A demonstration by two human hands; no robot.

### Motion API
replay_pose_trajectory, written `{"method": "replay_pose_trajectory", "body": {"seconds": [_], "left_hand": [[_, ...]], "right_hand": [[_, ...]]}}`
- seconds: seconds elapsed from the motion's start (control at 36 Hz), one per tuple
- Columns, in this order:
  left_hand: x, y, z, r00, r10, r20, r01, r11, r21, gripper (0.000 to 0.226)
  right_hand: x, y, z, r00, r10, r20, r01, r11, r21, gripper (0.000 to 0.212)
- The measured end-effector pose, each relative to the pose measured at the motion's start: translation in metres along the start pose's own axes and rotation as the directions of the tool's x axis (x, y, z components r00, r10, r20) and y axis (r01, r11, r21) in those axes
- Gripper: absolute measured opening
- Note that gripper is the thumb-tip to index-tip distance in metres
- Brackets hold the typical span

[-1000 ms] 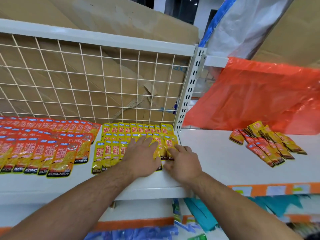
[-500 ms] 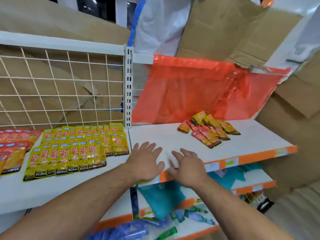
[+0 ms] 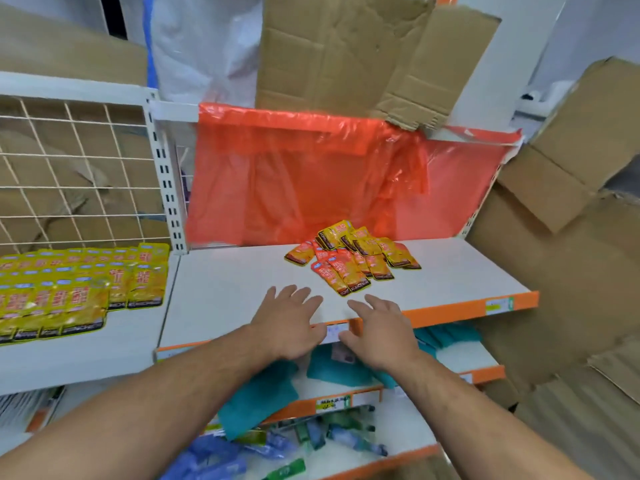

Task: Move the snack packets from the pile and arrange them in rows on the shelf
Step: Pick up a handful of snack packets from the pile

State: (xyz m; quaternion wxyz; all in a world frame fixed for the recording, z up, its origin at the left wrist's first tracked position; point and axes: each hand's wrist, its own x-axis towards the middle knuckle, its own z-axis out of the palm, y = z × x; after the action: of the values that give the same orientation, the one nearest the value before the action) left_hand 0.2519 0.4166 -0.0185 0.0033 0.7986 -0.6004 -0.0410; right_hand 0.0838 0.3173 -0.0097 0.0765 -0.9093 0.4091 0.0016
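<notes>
A loose pile of red and yellow snack packets [image 3: 353, 259] lies toward the back of the right white shelf [image 3: 225, 292]. Yellow packets arranged in rows [image 3: 83, 289] cover the left shelf [image 3: 104, 344]. My left hand [image 3: 289, 322] and my right hand [image 3: 379, 332] hover side by side over the right shelf's front edge, fingers spread and straight, holding nothing. Both hands are short of the pile, which lies just beyond the fingertips.
An orange plastic sheet [image 3: 311, 174] hangs behind the pile. A white wire grid [image 3: 76, 174] backs the left shelf, with a slotted upright [image 3: 166, 188] between the two. Cardboard boxes [image 3: 571, 209] stand at the right. Lower shelves hold teal packs [image 3: 259, 396] and blue items [image 3: 214, 459].
Both hands left the arranged yellow rows on the left shelf and moved right, toward the loose pile. The view swung right with them.
</notes>
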Motion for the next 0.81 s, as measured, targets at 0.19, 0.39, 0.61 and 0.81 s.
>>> {"method": "replay_pose_trajectory", "body": {"seconds": [0.19, 0.39, 0.61, 0.81], "left_hand": [[0.042, 0.015, 0.01, 1.0, 0.014, 0.014, -0.014, 1.0, 0.021, 0.065], [0.105, 0.009, 0.019, 0.999, 0.033, 0.01, -0.033, 0.999, 0.009, 0.063], [0.168, 0.001, 0.028, 0.999, 0.041, -0.024, -0.041, 0.999, 0.012, 0.074], [0.181, 0.003, 0.033, 0.998, -0.038, -0.045, 0.038, 0.999, 0.007, 0.067]], "right_hand": [[0.03, 0.031, 0.005, 0.999, -0.002, 0.033, 0.0, 0.999, 0.043, 0.069], [0.083, 0.048, 0.007, 0.998, 0.003, 0.058, -0.003, 1.0, -0.011, 0.069], [0.148, 0.061, 0.006, 1.0, -0.017, 0.025, 0.018, 1.0, -0.015, 0.068], [0.183, 0.064, 0.014, 0.996, -0.085, 0.017, 0.085, 0.996, -0.003, 0.066]]}}
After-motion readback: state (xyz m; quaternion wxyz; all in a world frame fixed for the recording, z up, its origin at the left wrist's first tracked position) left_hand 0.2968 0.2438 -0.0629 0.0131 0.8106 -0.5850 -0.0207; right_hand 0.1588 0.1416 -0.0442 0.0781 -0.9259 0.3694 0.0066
